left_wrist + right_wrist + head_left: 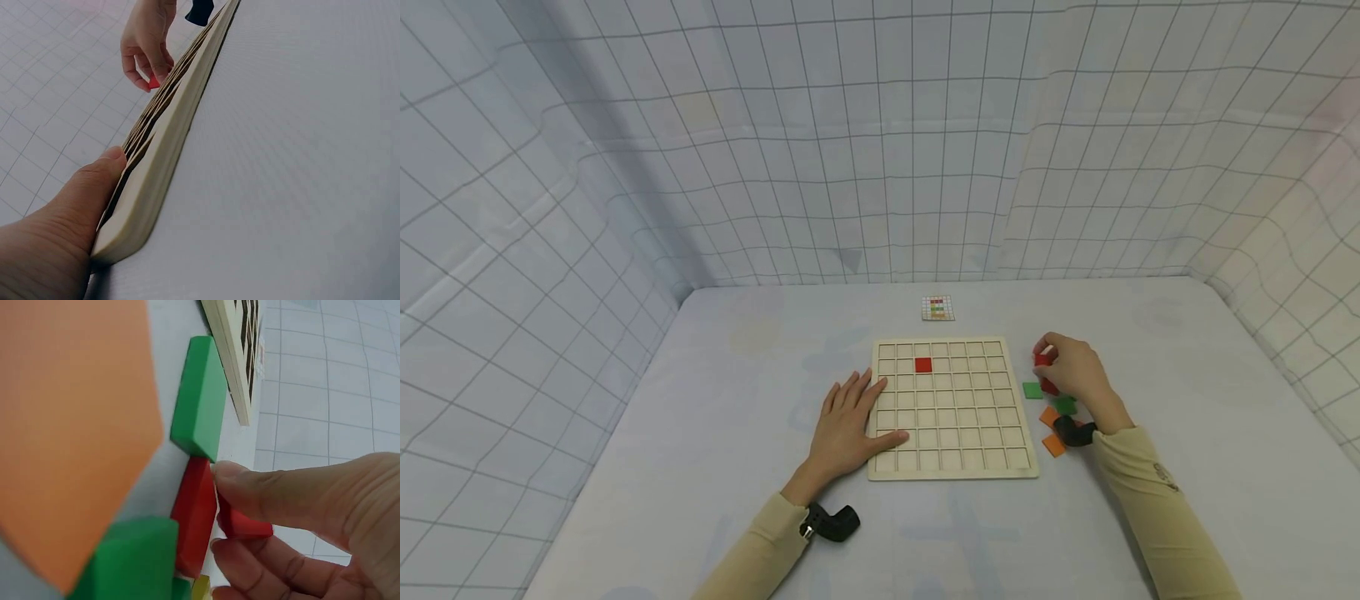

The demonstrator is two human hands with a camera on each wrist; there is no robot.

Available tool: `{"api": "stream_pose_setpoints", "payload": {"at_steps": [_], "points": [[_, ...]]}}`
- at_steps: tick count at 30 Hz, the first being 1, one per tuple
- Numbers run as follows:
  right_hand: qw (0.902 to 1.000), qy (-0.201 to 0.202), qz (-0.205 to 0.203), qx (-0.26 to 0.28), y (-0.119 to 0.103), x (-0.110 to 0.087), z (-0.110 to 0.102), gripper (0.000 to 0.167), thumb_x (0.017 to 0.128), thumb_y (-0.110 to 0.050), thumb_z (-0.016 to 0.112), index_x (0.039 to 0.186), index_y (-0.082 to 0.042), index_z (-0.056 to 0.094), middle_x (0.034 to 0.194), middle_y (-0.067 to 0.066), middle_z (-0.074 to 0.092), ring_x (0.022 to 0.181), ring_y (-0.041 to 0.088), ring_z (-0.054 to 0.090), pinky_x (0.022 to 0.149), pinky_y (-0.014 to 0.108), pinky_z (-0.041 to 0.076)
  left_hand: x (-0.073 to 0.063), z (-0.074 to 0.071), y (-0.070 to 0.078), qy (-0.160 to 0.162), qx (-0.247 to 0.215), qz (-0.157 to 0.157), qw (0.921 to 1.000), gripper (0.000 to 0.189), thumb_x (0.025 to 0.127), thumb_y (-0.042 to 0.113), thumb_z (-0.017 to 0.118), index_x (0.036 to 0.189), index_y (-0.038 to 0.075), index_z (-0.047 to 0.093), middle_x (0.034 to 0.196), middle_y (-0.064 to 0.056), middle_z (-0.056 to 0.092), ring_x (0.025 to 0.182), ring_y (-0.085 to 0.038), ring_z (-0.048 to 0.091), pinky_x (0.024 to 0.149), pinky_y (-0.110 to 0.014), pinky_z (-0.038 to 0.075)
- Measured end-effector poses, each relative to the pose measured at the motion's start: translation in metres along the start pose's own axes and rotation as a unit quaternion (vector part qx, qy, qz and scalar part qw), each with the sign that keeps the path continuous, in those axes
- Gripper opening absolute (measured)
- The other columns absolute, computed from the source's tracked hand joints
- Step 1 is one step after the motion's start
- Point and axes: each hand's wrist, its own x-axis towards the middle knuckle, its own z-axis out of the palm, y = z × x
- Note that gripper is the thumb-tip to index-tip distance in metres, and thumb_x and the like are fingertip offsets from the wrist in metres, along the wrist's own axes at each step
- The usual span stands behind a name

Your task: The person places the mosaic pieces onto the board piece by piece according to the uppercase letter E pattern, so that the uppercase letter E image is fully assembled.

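Note:
A pale wooden grid board [955,460] lies on the table, with one red square tile [923,365] in a cell of its upper part. My left hand [846,429] rests on the board's left edge, fingers spread and thumb over the lower left cells. Right of the board, my right hand [1075,367] pinches a red tile [245,524] between thumb and fingers. Just beside it, another red tile [195,515] lies against a green tile [201,397] on the table.
More loose tiles lie under and near the right wrist: a dark green tile [1065,406], an orange tile [1054,446] and a partly hidden yellow one [201,589]. Behind the board lies a small pattern card [937,308]. Grid-patterned cloth [880,167] hangs around the table.

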Motion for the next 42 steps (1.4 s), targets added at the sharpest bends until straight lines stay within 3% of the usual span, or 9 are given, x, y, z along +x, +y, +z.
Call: {"api": "stream_pose_setpoints", "payload": {"at_steps": [6,12,20,26,31,37,42], "points": [[0.9994,0.019,-0.017,0.022,-0.005,-0.001,0.002,0.016,0.084,-0.004,0.068,0.099,0.000,0.065,0.090,0.017,0.065,0.065,0.022,0.057,0.053,0.031,0.045,0.000,0.001,-0.001,-0.002,0.005,-0.001,1.0000,0.091,0.079,0.072,0.054,0.148,0.016,0.035,0.154,-0.010,0.024,0.142,-0.028,0.014,0.112,-0.047,0.006],[0.9942,0.040,-0.072,0.069,-0.021,-0.001,0.009,0.012,0.084,-0.002,0.068,0.095,0.000,0.064,0.082,0.011,0.064,0.064,0.020,0.056,0.055,0.031,0.044,0.000,0.000,0.000,0.007,-0.003,0.003,1.0000,0.091,0.079,0.070,0.057,0.147,0.014,0.036,0.153,-0.012,0.026,0.141,-0.030,0.016,0.112,-0.049,0.007],[0.9843,0.000,-0.138,0.111,-0.056,0.008,0.035,0.008,0.082,-0.006,0.074,0.086,-0.005,0.066,0.078,0.002,0.062,0.072,0.019,0.056,0.066,0.033,0.046,0.000,0.001,0.000,0.002,-0.001,-0.001,1.0000,0.091,0.079,0.069,0.057,0.148,0.014,0.035,0.153,-0.012,0.026,0.141,-0.029,0.015,0.112,-0.048,0.006],[0.9806,-0.036,-0.144,0.128,-0.077,0.018,0.050,0.004,0.086,-0.002,0.067,0.089,-0.004,0.070,0.084,0.002,0.067,0.079,0.019,0.061,0.073,0.035,0.050,0.000,0.003,0.001,-0.012,0.005,-0.009,0.9999,0.091,0.080,0.070,0.056,0.149,0.016,0.034,0.154,-0.010,0.024,0.142,-0.026,0.013,0.113,-0.045,0.004],[0.9792,-0.042,-0.162,0.116,-0.087,0.025,0.056,0.006,0.087,0.001,0.065,0.087,-0.003,0.070,0.082,0.004,0.067,0.076,0.020,0.061,0.070,0.037,0.051,0.001,0.002,0.003,-0.008,0.003,-0.007,0.9999,0.090,0.080,0.069,0.057,0.148,0.015,0.035,0.154,-0.010,0.025,0.142,-0.027,0.014,0.113,-0.046,0.005],[0.9850,-0.038,-0.149,0.079,-0.092,0.028,0.059,0.005,0.088,-0.003,0.066,0.088,-0.004,0.070,0.083,0.003,0.067,0.075,0.019,0.061,0.069,0.036,0.050,0.000,0.001,0.003,-0.003,0.003,-0.005,1.0000,0.090,0.080,0.069,0.057,0.148,0.015,0.036,0.153,-0.011,0.026,0.141,-0.028,0.015,0.112,-0.047,0.006],[0.9892,-0.043,-0.129,0.056,-0.095,0.026,0.056,0.008,0.089,-0.005,0.065,0.091,-0.007,0.072,0.087,0.003,0.064,0.070,0.016,0.056,0.059,0.031,0.046,0.000,-0.002,0.004,-0.003,0.002,-0.007,1.0000,0.089,0.080,0.067,0.059,0.148,0.014,0.036,0.153,-0.011,0.025,0.141,-0.028,0.015,0.112,-0.048,0.006]]}}
